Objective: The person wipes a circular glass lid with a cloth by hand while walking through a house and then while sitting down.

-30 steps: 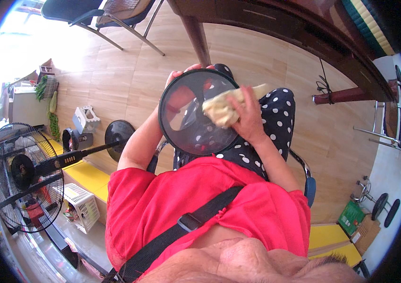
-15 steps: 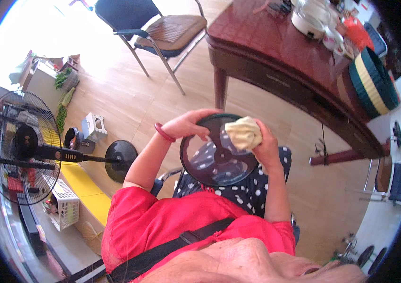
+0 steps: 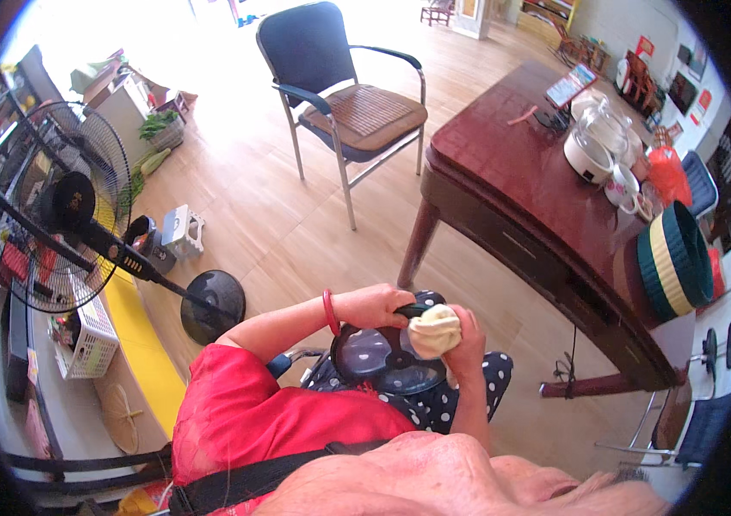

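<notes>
Head view: your left hand (image 3: pixel 378 305) grips the rim of the round glass lid (image 3: pixel 387 357) (dark-edged, see-through) over your lap; your right hand (image 3: pixel 464 340) pinches a cream cloth (image 3: pixel 434 331) against it, fingertips hidden.

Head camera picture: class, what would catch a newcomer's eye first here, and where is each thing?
At the lower middle, the left hand holds a round glass lid by its rim over the lap, while the right hand presses a bunched pale cloth against it. On the right stands a dark red wooden table bearing a white cooker and a striped basket. On the left is a black standing fan; a blue chair stands at the top.
</notes>
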A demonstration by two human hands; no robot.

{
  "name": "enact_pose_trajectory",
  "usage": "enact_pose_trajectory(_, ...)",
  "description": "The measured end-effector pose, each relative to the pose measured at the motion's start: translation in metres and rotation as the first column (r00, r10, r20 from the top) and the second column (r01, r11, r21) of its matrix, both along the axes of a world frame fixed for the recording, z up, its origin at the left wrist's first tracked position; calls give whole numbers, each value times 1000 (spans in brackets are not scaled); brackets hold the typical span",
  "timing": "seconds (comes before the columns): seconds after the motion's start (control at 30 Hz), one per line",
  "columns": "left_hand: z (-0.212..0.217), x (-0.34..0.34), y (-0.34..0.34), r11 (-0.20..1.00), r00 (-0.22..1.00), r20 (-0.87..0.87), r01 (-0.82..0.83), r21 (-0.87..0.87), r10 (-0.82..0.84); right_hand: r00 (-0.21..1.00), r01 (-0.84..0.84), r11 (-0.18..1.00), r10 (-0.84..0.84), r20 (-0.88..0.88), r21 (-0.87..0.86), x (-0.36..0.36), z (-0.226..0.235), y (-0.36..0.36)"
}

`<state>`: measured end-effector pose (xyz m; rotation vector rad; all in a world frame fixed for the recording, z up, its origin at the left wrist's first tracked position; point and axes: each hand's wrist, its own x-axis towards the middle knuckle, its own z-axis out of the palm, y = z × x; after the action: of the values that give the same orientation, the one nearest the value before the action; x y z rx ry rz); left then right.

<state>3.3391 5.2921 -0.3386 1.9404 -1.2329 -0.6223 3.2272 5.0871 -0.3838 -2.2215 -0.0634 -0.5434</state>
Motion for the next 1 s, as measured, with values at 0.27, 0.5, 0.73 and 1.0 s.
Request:
enact_pose_trajectory(0.27, -6, -2, 20, 992, 992, -46, -122, -13, 122, 979, 189, 845, -199, -33, 500, -44, -106, -4)
enact_pose_trajectory(0.5, 8, -18, 10, 987, 963, -243, -139, -81, 115, 996, -94, 991, 94, 0, -98, -5, 27, -27)
enact_pose_trajectory(0.73, -10, -17, 18, 984, 975, -169, -160, -74, 146, 996, -61, 974, 72, 43, -217, 1, 36, -2)
enact_pose_trajectory(1.0, -20, -18, 35, 953, 877, -431, -284, -105, 214, 970, 234, 831, -234, -65, 504, -43, -112, -18)
